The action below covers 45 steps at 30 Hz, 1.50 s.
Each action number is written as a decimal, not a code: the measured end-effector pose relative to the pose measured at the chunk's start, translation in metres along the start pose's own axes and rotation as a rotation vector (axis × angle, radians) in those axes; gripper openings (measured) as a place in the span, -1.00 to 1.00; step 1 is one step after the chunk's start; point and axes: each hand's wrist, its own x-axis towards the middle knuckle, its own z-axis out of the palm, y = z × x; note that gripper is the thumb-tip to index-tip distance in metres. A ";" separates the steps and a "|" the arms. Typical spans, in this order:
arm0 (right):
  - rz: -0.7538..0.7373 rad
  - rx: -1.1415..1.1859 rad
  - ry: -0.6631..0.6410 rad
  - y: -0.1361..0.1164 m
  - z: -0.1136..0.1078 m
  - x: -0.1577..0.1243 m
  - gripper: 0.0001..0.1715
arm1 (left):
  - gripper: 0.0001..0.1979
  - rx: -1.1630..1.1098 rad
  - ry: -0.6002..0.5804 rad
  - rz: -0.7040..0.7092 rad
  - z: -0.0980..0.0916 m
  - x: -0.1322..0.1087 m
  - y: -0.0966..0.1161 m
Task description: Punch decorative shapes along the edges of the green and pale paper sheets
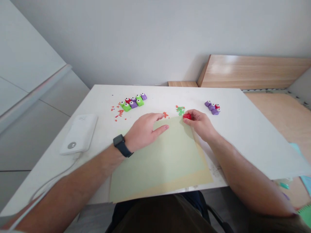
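Observation:
Between the thumb and fingers of my right hand [200, 124] is a small red block [187, 116], held at the far right corner of a pale green sheet [167, 155]. My left hand [147, 129] hovers over the sheet's far left part, thumb and fingers apart, with nothing in it. Just beyond the red block lies a pile of small green pieces [180, 110] with a few orange ones. A small cluster of orange pieces [165, 115] sits past my left fingertips.
Several green, purple and red blocks with eyes [133, 104] stand at the back left, beside scattered red bits [120, 112]. More purple and red blocks [213, 107] stand at the right. A white power bank [80, 132] with a cable lies left. A wooden headboard [255, 71] rises behind.

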 end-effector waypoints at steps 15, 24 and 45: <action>-0.024 0.006 -0.004 -0.003 0.002 -0.001 -0.70 | -0.49 -0.157 -0.186 0.059 0.040 0.068 0.020; -0.044 -0.051 -0.004 -0.001 0.002 0.000 -0.70 | -0.55 -0.291 -0.281 0.094 0.043 0.079 0.013; -0.031 0.016 -0.039 -0.004 0.001 -0.002 -0.69 | -0.61 -0.221 -0.234 -0.022 0.037 0.059 0.003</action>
